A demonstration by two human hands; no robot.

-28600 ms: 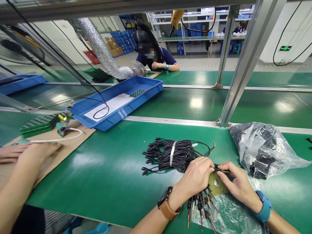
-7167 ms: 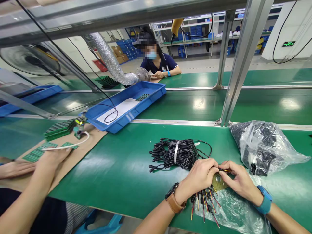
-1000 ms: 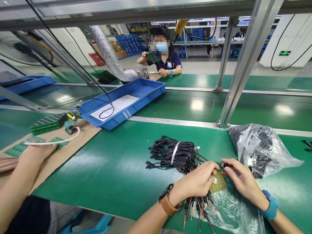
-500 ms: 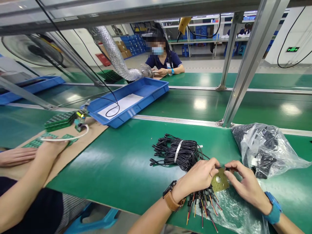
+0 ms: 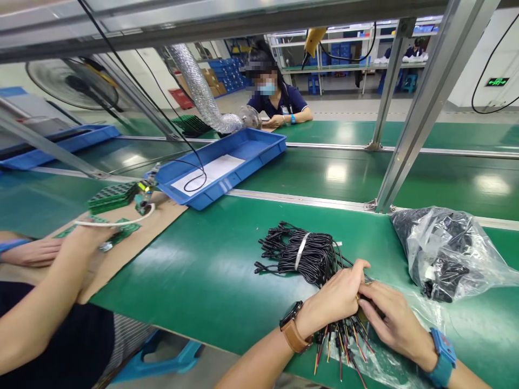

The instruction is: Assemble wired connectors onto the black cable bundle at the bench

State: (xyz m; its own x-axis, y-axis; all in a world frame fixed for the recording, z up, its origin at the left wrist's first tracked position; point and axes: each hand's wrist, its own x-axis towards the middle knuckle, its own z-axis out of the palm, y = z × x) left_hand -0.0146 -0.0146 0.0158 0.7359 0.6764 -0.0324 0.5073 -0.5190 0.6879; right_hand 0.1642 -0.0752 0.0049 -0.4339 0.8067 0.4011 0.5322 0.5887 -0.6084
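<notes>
My left hand (image 5: 343,292) and my right hand (image 5: 391,316) meet over the near end of a bundle of black cables (image 5: 312,256). The fingertips of both are pinched together, and whatever lies between them is hidden. A white tie wraps the bundle's middle, with black connectors at its far left end. Thin red, yellow and black wire ends (image 5: 344,346) fan out below my left hand. A small olive-yellow square plate with a round hole, plain to see earlier, is now almost wholly covered by my hands. Clear plastic film (image 5: 377,362) lies under my right hand.
A clear bag of black parts (image 5: 450,254) stands at the right. Behind is a blue tray (image 5: 239,181) holding white paper. At the left, a co-worker's hands (image 5: 87,243) are over green circuit boards (image 5: 111,197) on brown cardboard. A metal post (image 5: 430,113) rises at the back.
My right hand has moved left against my left hand, and its fingers now cover the square plate. The view has shifted slightly. The co-worker's hands at the left have moved a little.
</notes>
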